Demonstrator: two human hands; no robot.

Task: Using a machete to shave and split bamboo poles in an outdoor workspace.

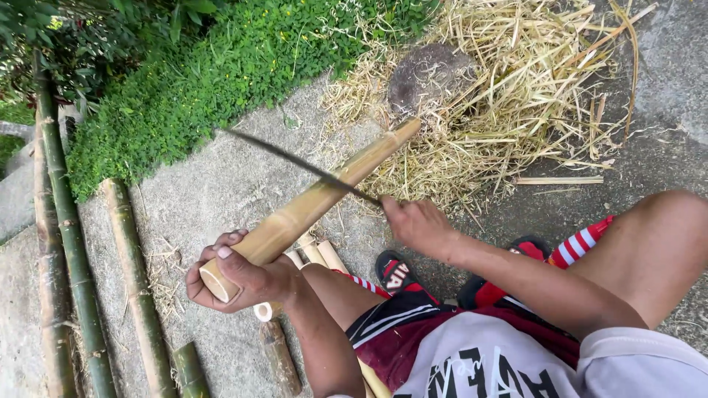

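Left grip [240, 284] clasping bamboo pole's [317, 199] near end, right grip [417, 225] clenched on long knife [302, 166] (blade crossing pole), shavings pile [516, 96] beyond

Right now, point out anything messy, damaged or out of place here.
Dry bamboo shavings lie strewn in a loose heap over the concrete and half bury a grey stone. Otherwise nothing stands out: the left hand grips the bamboo pole, and the right hand holds a long blade against it.

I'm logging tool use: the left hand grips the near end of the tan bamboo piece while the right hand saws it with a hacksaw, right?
Not a hacksaw: the head view shows the right hand holding a long dark knife blade across the tan bamboo piece. The left hand does grip its near end.
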